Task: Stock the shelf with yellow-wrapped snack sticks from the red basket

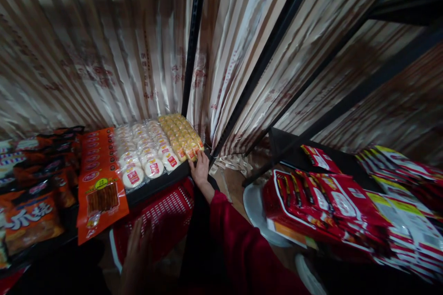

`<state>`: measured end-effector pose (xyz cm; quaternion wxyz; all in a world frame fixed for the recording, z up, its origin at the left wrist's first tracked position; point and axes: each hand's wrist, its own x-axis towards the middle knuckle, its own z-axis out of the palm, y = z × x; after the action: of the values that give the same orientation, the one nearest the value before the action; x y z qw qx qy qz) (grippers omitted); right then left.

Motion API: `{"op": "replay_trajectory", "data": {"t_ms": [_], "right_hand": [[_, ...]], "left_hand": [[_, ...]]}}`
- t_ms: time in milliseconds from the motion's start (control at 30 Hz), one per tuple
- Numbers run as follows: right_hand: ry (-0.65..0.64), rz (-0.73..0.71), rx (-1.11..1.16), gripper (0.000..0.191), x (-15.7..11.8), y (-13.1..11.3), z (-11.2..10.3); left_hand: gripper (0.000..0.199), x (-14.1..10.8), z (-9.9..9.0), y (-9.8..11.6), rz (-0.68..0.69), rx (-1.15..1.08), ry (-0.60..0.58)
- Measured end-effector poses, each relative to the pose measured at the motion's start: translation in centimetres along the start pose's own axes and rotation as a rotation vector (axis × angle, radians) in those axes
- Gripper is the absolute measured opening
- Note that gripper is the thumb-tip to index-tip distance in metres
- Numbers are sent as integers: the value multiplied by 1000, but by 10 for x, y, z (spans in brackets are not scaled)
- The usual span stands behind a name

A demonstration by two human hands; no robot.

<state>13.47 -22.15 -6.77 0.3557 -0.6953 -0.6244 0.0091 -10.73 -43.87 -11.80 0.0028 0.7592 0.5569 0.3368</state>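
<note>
My right hand (pixel 200 170), in a dark red sleeve, reaches to the front right corner of the yellow snack packets (pixel 179 133). Its fingers are stretched out and touch the front packets without closing round them. Left of these stand rows of round white crackers (pixel 152 167) in clear wrappers with red labels. Lower down, my left hand (pixel 135 251) is dim and blurred, its fingers extended and nothing seen in it. It hovers near a red plastic basket (pixel 166 209) below the shelf edge.
Left of the crackers lie a long orange snack strip (pixel 100 170) and orange-black bags (pixel 32 216). At right, red packets (pixel 321 198) fill a container near a white stool (pixel 254 205). Black shelf posts (pixel 194 37) rise before a striped curtain (pixel 138 55).
</note>
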Motion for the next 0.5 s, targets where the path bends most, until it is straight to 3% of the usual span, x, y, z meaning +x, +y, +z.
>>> {"op": "replay_trajectory", "data": {"t_ms": [200,400,500], "right_hand": [[27,5,18,57,1,0,0],[36,9,27,59,6,-1,-3],[-2,16,-8,70,11,1,-5]], "left_hand": [[87,11,-10,15,10,-50,-43],[48,27,-19,30,22,-42,-95],[37,31,-23,38,31,-34,-109]]}}
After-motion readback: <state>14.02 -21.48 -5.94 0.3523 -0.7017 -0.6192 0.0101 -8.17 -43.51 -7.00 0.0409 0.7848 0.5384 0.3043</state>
